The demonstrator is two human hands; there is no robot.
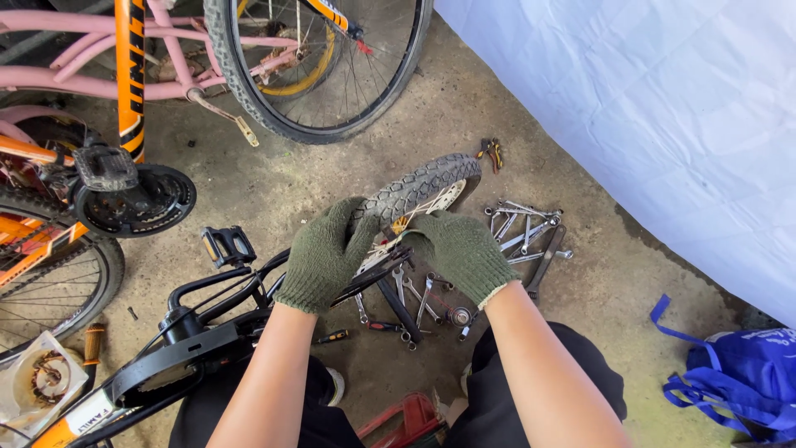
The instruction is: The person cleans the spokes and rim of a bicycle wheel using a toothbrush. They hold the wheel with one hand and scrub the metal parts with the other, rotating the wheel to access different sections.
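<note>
Item: small knobby-tyred wheel (427, 189), centre of the frame, mounted at the end of an overturned black bicycle frame (207, 319) that is running down to the lower left. Left hand (325, 255), green knit glove, is wrapping around the near edge of the tyre, fingers curled onto the tread; right hand (461, 251), matching glove, is pressing on the rim side, fingers bent and closed over spokes and tyre edge. Step in hand, by judgement: working the wheel or tyre at its seat; the next move is likely calling for a firm two-handed grip and a wrench. Count: two gloved hands; one small wheel held; about a dozen wrenches (522, 232) lying on the concrete floor (597, 299) right of centre; one pair of pliers (491, 153) above; two screwdrivers (365, 330) below; one blue bag (738, 377) lower right.
</note>
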